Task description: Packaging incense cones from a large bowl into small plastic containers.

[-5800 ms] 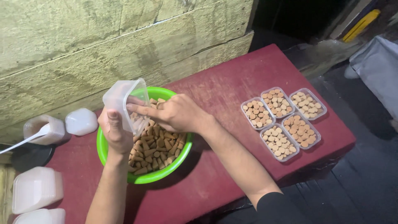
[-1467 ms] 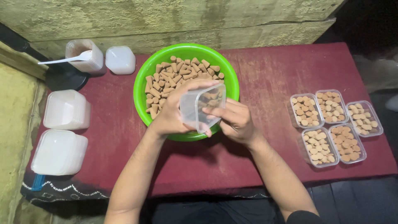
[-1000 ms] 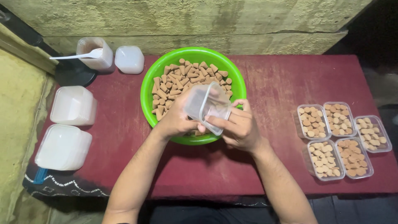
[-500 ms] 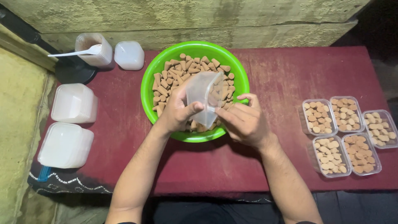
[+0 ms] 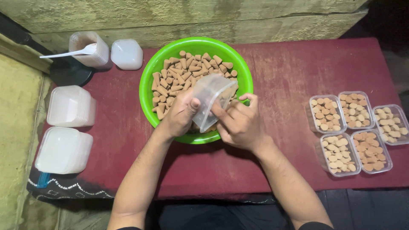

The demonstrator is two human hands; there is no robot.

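the small clear plastic tub was up over the near side of the big round green plastic bowl, tilted with its open mouth pointing away toward the wall. the left hand was curled around the tub's left side, thumb pressed on the wall of it. the right hand was closed in against the tub's right side, fingers touching the lower edge. couldn't really tell if anything was pinched between those fingers, too small to make out.

the bowl itself sat on the dark red table and was loaded with tan cone-shaped pieces, heaped mostly toward the far and left part.

off to the right, well apart from the hands, five little clear trays filled with the same tan pieces were grouped together, three in the back row and two in front, touching each other.

on the left edge were two stacks of empty translucent white containers, one behind the other. further back near the wall was a clear jar with brownish powder with a white plastic spoon lying across the top, and just beside it a white squarish lid.
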